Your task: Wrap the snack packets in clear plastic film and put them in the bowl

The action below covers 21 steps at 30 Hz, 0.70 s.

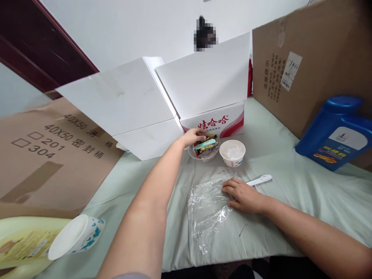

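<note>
My left hand (194, 136) reaches forward to a small bowl (205, 154) filled with colourful wrapped packets; its fingers curl over the bowl's far rim and the packets. My right hand (242, 195) lies flat, fingers spread, on a crumpled sheet of clear plastic film (207, 207) spread on the pale green cloth. An empty white bowl (232, 152) stands just right of the packet bowl. A white plastic spoon (259, 180) lies beside my right hand.
An open white carton with red print (216, 122) stands behind the bowls. Brown cardboard boxes flank left (43, 155) and right (305, 58). A blue jug (334, 133) sits right; a tipped white cup (76, 236) and yellow bottle (20, 244) lie near left.
</note>
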Each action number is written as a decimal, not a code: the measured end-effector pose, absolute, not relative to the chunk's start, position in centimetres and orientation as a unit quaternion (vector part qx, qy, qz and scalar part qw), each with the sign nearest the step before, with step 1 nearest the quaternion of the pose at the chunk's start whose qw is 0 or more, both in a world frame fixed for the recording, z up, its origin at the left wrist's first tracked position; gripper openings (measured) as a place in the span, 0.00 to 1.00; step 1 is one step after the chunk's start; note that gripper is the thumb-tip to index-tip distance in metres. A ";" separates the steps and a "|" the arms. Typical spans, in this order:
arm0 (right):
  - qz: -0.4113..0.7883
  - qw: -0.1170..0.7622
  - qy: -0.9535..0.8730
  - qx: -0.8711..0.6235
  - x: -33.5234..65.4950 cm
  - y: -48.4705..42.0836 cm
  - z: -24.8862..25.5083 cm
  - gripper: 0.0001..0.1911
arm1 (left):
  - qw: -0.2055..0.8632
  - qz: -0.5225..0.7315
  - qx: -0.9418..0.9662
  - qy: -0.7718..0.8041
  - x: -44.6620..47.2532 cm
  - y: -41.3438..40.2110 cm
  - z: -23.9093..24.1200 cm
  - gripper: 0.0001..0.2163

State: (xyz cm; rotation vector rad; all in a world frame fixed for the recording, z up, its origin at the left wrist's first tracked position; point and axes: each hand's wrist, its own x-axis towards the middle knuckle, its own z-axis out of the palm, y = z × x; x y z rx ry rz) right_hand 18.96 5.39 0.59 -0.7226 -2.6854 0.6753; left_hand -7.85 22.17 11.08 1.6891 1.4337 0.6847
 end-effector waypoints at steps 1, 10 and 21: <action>0.232 0.139 -0.930 -0.250 18.9 5.4 0.6 0.20 | 0.391 0.291 0.662 0.570 -8.1 22.0 11.0 0.20; 0.230 0.143 -0.931 -0.246 19.0 5.5 0.6 0.19 | 0.292 0.308 0.679 0.599 -9.8 20.7 9.9 0.14; 0.222 0.141 -0.935 -0.237 19.1 5.5 0.6 0.20 | 0.110 0.384 0.650 0.646 -7.8 16.1 11.5 0.08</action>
